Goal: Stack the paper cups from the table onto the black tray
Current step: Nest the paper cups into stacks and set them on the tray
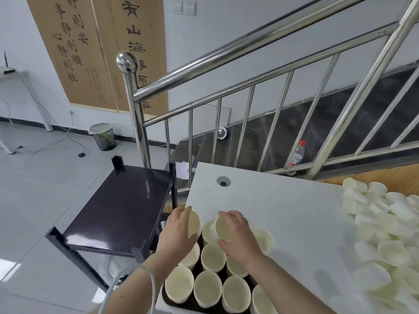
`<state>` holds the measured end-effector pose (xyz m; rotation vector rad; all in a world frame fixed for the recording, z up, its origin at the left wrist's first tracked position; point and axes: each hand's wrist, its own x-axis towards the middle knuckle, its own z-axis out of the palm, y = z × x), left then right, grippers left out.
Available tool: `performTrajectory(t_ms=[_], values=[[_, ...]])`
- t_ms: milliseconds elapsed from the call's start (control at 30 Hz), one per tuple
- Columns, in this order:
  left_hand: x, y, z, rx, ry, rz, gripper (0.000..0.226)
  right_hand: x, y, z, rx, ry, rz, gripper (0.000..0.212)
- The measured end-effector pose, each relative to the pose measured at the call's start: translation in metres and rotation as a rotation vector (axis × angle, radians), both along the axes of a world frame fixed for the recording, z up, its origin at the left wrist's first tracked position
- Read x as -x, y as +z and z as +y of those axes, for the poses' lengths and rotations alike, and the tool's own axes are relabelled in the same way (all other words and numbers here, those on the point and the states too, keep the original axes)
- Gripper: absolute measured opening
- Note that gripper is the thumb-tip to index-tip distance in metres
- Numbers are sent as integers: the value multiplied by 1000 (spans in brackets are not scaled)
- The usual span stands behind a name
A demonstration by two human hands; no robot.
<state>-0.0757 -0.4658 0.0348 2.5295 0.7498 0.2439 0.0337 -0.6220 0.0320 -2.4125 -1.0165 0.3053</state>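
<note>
The left hand (pixel 179 230) grasps one paper cup (pixel 194 224); the right hand (pixel 238 236) grasps another cup (pixel 223 228). Near them, upright cups (pixel 208 288) fill the black tray (pixel 169 301); a loose cup pile (pixel 385 234) lies far right on the white table (pixel 283 211).

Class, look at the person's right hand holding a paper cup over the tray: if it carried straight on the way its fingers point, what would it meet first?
The right hand points up-left, away from the person. Past the held paper cup, the nearest thing looks like the cup in the left hand, then the white table; depth is unclear from one view.
</note>
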Motion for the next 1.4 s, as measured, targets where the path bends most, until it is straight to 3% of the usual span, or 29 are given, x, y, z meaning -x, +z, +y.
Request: performTrajectory(t_ms=[667,867,1400], values=[[-34,-42,33,-16,-168,210,68,-25,-27,44,258,73,15,69],[-38,-45,34,-21,-161,241,60,-29,-32,44,264,83,4,61],[-38,-41,19,-43,-158,201,60,-29,-32,36,231,90,-6,64]])
